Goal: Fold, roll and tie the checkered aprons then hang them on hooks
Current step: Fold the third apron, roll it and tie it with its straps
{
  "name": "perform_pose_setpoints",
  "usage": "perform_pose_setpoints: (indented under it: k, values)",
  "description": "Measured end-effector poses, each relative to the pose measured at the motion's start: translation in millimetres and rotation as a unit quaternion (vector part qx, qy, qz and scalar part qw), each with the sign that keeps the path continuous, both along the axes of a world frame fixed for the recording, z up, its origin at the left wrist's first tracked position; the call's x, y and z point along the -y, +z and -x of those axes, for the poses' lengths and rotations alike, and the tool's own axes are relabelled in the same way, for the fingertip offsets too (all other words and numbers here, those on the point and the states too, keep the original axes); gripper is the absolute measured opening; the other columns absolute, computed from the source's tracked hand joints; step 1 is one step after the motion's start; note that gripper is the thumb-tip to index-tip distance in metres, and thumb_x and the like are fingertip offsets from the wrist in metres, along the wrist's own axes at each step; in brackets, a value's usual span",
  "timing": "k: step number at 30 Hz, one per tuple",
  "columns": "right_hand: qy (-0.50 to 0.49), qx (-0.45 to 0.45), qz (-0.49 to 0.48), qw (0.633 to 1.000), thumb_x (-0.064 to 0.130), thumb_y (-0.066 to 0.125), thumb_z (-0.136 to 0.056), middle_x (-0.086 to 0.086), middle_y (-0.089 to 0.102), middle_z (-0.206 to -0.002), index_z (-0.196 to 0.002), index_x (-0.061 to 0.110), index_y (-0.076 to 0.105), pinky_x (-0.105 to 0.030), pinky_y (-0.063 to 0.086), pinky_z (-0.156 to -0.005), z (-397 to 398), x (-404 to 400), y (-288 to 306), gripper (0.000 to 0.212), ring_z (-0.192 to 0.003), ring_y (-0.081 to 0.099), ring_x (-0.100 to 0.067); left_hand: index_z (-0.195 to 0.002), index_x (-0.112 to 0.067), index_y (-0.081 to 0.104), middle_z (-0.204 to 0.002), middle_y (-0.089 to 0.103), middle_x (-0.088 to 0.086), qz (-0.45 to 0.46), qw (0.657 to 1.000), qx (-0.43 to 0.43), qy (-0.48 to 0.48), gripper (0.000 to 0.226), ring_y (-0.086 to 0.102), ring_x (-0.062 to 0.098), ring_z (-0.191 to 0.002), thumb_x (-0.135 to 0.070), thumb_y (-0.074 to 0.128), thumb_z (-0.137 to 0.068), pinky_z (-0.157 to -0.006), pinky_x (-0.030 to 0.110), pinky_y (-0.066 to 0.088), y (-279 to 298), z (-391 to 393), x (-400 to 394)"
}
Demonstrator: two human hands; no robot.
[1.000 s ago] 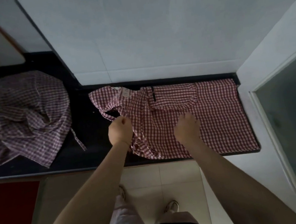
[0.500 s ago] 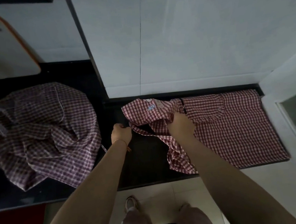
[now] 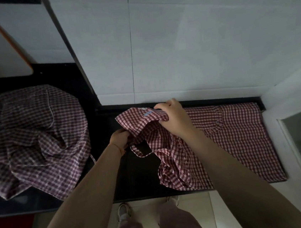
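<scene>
Right hand (image 3: 174, 119) fingers clamped on red checkered apron (image 3: 228, 139) bib, left hand (image 3: 120, 139) fingers pinching its edge below, dark tabletop (image 3: 139, 172) underneath

The right hand (image 3: 172, 120) has left the flat middle of the red checkered apron (image 3: 232, 142) and gone up to the bib end — its fingers (image 3: 161, 107) now pinch the gathered top by the printed patch, lifted off the tabletop (image 3: 134, 180). The left hand (image 3: 120, 139) has shifted with it, gripping the cloth's lower edge — the apron's left part, flat a second ago, is bunched up and the strap (image 3: 138, 151) hangs loose in a loop.
</scene>
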State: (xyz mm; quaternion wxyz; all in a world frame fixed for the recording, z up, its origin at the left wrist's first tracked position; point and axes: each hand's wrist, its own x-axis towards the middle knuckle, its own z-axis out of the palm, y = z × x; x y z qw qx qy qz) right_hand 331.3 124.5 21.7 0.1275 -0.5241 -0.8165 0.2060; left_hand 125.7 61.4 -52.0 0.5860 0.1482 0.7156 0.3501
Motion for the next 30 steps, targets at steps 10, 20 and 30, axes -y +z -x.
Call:
perform_pose_setpoints:
  k: [10, 20, 30]
  values:
    - [-0.155, -0.090, -0.036, 0.983, 0.017, 0.052, -0.100, -0.006, 0.067, -0.096, -0.102, 0.006, 0.067, -0.037, 0.051, -0.076, 6.3, -13.5, 14.5, 0.018, -0.087, 0.062, -0.022, -0.140, -0.010, 0.047, -0.106, 0.067, 0.008, 0.022, 0.999, 0.003, 0.045, 0.054, 0.064, 0.020, -0.089, -0.025, 0.066, -0.092, -0.074, 0.034, 0.044, -5.5, 0.6, 2.1]
    - [-0.291, -0.049, 0.003, 0.955, 0.006, 0.051, -0.094, -0.012, 0.068, -0.108, -0.108, 0.009, 0.070, -0.032, 0.051, -0.077, -13.5, -22.4, 9.8, 0.024, -0.098, 0.064, -0.028, -0.094, -0.015, 0.073, -0.089, 0.075, 0.006, -0.048, 0.997, 0.033, 0.045, 0.015, 0.071, 0.024, -0.084, -0.029, 0.070, -0.089, -0.080, 0.036, 0.057, 16.8, -0.3, -0.3]
    - [-0.384, -0.129, 0.052, 0.913, 0.015, 0.039, -0.101, -0.011, 0.064, -0.104, -0.110, 0.002, 0.062, -0.030, 0.034, -0.071, 13.5, -31.6, 56.3, 0.028, -0.095, 0.059, -0.028, -0.076, -0.013, 0.069, -0.079, 0.069, 0.003, -0.181, 0.966, 0.116, 0.141, 0.019, 0.062, 0.018, -0.076, -0.019, 0.060, -0.092, -0.070, 0.033, 0.050, 86.7, 22.4, -7.6]
